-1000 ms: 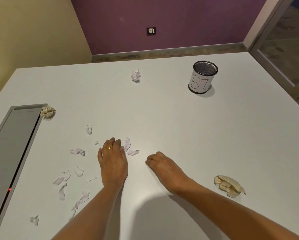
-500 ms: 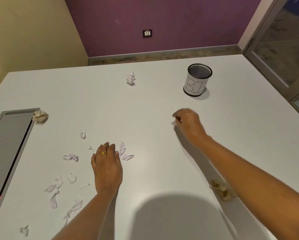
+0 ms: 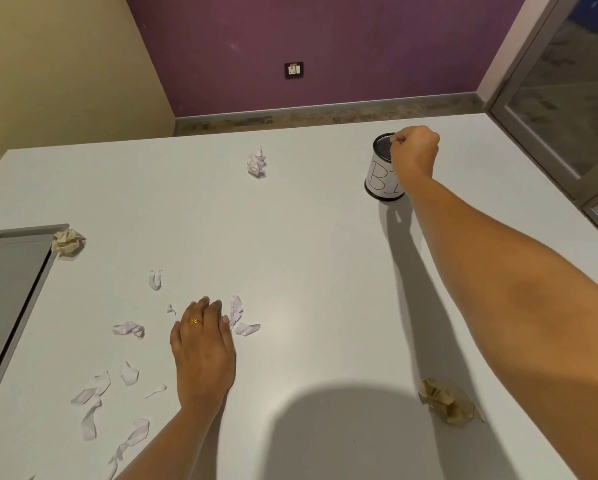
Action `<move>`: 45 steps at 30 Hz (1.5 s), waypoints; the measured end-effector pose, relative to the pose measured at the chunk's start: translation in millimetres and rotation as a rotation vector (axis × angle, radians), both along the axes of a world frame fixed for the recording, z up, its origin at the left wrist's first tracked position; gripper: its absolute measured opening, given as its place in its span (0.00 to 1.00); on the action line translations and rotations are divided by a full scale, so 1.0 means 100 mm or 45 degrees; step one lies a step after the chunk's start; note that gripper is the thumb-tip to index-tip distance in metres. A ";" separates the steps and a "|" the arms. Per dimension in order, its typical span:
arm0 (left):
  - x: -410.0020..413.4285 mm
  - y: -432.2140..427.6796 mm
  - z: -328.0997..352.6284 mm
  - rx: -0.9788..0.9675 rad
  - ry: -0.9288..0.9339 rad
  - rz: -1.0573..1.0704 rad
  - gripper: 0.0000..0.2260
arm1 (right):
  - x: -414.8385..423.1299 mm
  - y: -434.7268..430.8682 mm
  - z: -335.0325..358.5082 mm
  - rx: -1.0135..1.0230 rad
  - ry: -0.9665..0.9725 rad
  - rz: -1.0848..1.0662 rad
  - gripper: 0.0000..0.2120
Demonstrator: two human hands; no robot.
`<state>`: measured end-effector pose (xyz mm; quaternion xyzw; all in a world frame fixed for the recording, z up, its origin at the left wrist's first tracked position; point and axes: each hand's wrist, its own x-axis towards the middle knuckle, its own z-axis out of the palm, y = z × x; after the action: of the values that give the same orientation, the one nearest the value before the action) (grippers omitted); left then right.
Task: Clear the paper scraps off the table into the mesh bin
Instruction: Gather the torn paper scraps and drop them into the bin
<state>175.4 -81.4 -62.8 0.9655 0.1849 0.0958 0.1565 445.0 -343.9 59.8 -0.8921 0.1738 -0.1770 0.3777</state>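
Head view, single cam.

R hand (image 3: 414, 150): over the black mesh cylindrical bin w/ white paper label (image 3: 377, 174), which stands upright at the far right of the white table (image 3: 325, 265). Knuckles cover the right part of the rim, so the open mouth is below and just left of the fist. Fingers curled tight, thumb against forefinger like a pinch. No scrap visible in it, so can't tell if it holds one.

L hand (image 3: 202, 348): flat on the table, palm down, fingers straight and close together, gripping nothing.

Scraps:
- Two small white torn scraps (image 3: 237, 315) just beside the L fingertips, on the side twd the bin.
- Loose cluster of white torn strips (image 3: 93, 393) left of the L hand and nearer the table edge.
- White crumpled paper ball (image 3: 257, 162) far centre.
- Beige crumpled ball (image 3: 68, 241) touching the corner of the grey recessed panel (image 3: 10, 289).
- Brown crumpled wad (image 3: 446, 403) beside the R forearm, near side.

Key relation (judgement): most scraps lie well apart from the bin, near-left of it. L hand is much nearer to them; R hand is at the bin. Drop looks imminent, then R must travel back near-left. The brown wad is the R arm's closest pick.
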 end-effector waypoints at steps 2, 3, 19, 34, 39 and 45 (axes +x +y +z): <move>0.00 0.00 0.00 -0.007 0.000 0.001 0.12 | 0.06 -0.01 -0.01 0.025 0.024 -0.008 0.12; 0.01 0.00 0.00 -0.008 -0.001 0.001 0.12 | 0.09 -0.01 -0.01 0.027 0.042 -0.001 0.12; 0.01 0.00 0.00 -0.072 -0.043 -0.016 0.12 | -0.89 0.43 -0.70 0.172 -0.017 0.378 0.10; 0.09 0.24 0.20 -0.607 0.004 -0.283 0.15 | -1.55 0.57 -1.25 -0.208 0.039 0.635 0.13; 0.40 0.45 0.43 -0.445 0.496 -0.645 0.27 | -1.56 0.58 -1.22 -0.257 0.040 0.628 0.14; 0.57 0.48 0.55 -0.283 0.650 -0.821 0.27 | -1.56 0.60 -1.22 -0.268 0.050 0.614 0.13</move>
<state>232.0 -33.0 -8.1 0.9438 -0.0844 -0.2208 0.2309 289.4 -284.2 -62.4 -0.9453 -0.0559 -0.0816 0.3108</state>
